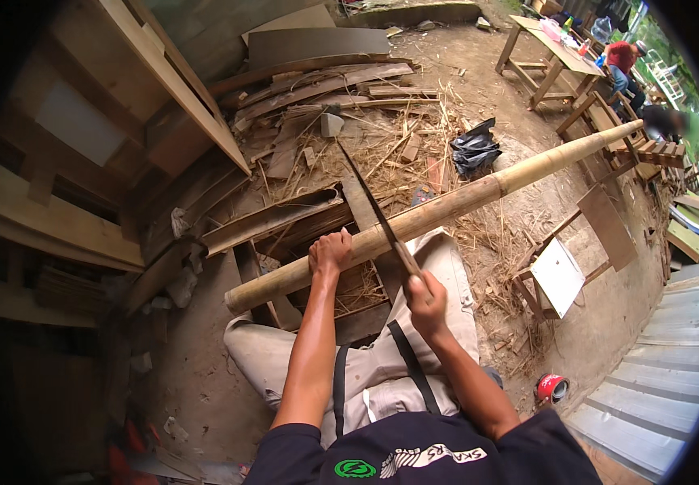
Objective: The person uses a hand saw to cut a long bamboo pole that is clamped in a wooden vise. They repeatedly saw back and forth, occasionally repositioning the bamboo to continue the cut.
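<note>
A long bamboo pole (pixel 487 191) runs slantwise across my lap, from the near left up to the far right. My left hand (pixel 331 251) is closed over the pole near its left end. To the right of it, my right hand (pixel 425 305) grips the wooden handle of a hand saw (pixel 371 198). The saw's long, dark, narrow blade lies across the pole and points away from me. Its teeth are too small to make out. Below the pole, a wooden frame (pixel 242 271) stands between my legs.
Boards and strips (pixel 317 89) lie piled ahead among straw-like scraps. A black plastic bag (pixel 475 149) sits beyond the pole. At right are a chair with a white seat (pixel 558 276), a red can (pixel 552 389) and metal sheeting (pixel 640 404). A person (pixel 622 61) sits by a table (pixel 555 48).
</note>
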`<act>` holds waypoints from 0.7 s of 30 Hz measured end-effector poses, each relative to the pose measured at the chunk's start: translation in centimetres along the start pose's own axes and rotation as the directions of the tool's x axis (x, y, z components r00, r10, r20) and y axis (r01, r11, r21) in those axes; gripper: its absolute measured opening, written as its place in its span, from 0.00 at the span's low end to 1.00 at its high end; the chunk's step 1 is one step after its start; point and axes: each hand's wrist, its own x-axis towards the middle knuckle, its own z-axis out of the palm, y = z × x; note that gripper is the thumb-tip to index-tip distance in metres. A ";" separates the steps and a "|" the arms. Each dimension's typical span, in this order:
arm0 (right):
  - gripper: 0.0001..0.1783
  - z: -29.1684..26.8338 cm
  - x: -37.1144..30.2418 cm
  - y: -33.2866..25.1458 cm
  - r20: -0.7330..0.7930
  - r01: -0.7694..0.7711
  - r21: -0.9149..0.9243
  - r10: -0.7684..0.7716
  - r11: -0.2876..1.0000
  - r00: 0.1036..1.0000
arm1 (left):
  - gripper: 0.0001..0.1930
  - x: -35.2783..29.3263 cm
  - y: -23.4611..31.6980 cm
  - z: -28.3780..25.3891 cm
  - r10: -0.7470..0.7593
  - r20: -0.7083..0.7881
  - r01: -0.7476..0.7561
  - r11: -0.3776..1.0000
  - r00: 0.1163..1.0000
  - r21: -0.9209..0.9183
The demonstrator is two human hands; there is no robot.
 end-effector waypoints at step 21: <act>0.16 -4.0 -5.9 2.3 0.030 -0.113 0.068 0.111 0.991 0.993 | 0.22 0.9 -0.3 2.3 0.374 -0.304 -0.369 0.926 0.876 0.074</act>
